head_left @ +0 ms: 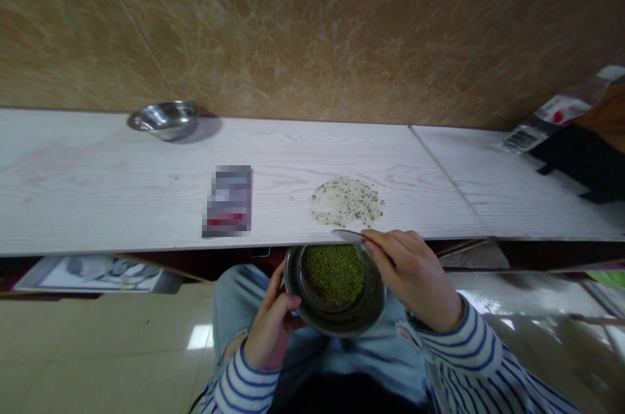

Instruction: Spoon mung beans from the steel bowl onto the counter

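Note:
My left hand grips the left rim of a steel bowl, its thumb inside the edge. Green mung beans fill the bottom of this bowl, which I hold just below the table's front edge, over my lap. In my right hand is a metal spoon, closed in my fingers and pointing left along the table edge above the bowl. Right behind the spoon, a flat heap of pale, rice-like grains mixed with scattered green beans lies on the table.
The white wood-grain table runs along a brown marbled wall. A second steel bowl stands at the back left. A blurred-out flat dark rectangle lies left of the grains. At far right are a plastic bottle and a black item.

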The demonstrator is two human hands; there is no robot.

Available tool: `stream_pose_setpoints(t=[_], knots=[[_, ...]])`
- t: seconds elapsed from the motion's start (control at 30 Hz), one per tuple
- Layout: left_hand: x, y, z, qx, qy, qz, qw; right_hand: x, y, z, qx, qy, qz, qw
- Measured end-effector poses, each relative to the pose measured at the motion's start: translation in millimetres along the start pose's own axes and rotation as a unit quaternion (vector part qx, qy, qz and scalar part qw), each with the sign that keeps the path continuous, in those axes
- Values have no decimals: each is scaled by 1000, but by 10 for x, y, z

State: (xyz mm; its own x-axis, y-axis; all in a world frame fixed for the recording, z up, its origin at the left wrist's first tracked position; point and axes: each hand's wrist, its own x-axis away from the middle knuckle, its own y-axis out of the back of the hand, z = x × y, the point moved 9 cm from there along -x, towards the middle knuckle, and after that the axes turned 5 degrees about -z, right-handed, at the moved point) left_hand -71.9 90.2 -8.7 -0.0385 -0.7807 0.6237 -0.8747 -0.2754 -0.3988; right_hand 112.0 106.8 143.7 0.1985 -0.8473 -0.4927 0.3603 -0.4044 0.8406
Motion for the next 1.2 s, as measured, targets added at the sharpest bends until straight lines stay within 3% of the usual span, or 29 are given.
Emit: stream_pose_setpoints(t=[0.37,0.97,1.2], knots=[[-22,48,2,7,3,-8,1000,-36,33,-73,-11,-50,-58,997],[-30,149,84,-25,17,-8,1000,42,79,-237,10,-89,-63,994],[-66,216,-6,-16,5,-18,1000,48,78,-338,4,-127,-65,990]])
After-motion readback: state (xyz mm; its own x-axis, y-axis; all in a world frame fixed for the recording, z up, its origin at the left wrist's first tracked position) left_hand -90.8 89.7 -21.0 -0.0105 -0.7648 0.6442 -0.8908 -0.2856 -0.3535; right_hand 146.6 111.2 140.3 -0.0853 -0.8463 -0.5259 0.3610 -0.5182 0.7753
